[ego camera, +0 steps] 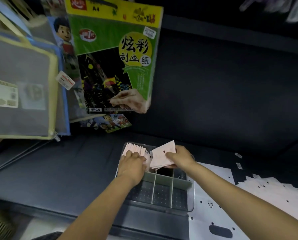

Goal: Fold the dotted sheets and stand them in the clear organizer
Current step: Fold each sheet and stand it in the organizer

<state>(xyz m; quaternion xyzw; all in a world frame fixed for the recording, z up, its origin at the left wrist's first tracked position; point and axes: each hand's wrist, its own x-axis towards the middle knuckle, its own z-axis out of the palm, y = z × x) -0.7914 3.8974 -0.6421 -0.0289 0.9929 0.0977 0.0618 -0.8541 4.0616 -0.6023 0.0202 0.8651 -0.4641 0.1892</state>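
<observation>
Dotted sheets, already folded (134, 148), stand in a pale pink row in the far-left compartment of the clear organizer (190, 196), directly under and just beyond the left hand (133, 160). That hand lies palm down with its fingers laid flat on the tops of the row, pressing on them rather than gripping. Just to its right, the right hand (180, 157) pinches a folded sheet (163, 155) between thumb on top and fingers beneath; a dark dot shows on the sheet's upper face beside the thumb tip. The sheet hangs tilted over the organizer's far compartments, its left edge close to the standing row. Nearer than both hands, the organizer's front compartments show a dotted floor between grey dividers. To the right of the right forearm, unfolded white dotted sheets (272, 189) lie spread on the dark surface (58, 170). Far beyond the left hand hangs a green scratch-paper pack (113, 40).
</observation>
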